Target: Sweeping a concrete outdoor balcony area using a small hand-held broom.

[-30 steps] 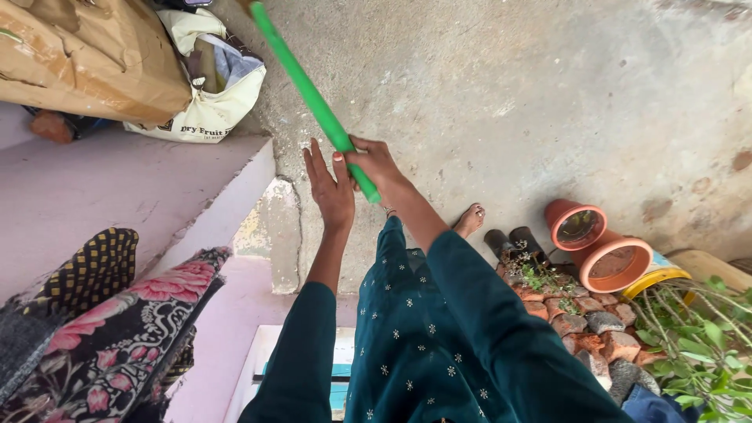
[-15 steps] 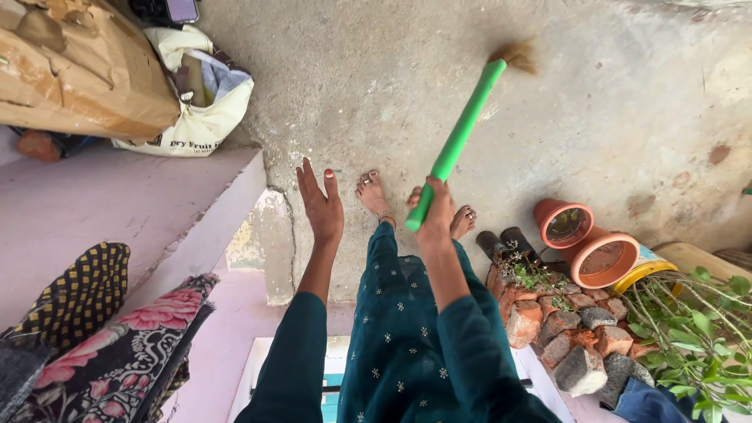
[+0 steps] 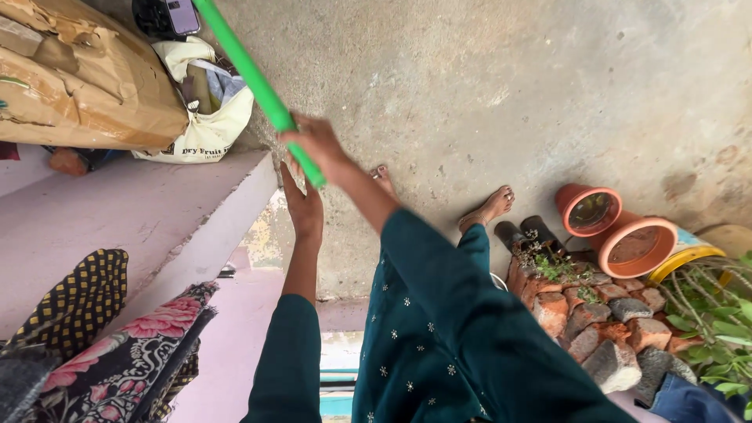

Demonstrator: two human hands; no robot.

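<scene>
My right hand (image 3: 317, 146) grips the lower end of a bright green broom handle (image 3: 252, 75) that slants up and left toward the top edge; its bristles are out of view. My left hand (image 3: 302, 204) is open just below it, fingers spread, palm facing the concrete floor (image 3: 486, 86). Both arms wear dark teal sleeves. My bare feet (image 3: 489, 208) stand on the floor below the hands.
A pink ledge (image 3: 141, 211) runs along the left, with a torn brown cardboard box (image 3: 78, 78) and a cream cloth bag (image 3: 205, 117) at its far end. Patterned fabric (image 3: 117, 345) lies bottom left. Terracotta pots (image 3: 619, 231), broken bricks (image 3: 595, 321) and green plants (image 3: 717, 313) crowd the right.
The broom handle swung from pointing up-right back across to up-left, and my right hand moved left with it. My left hand stayed open.
</scene>
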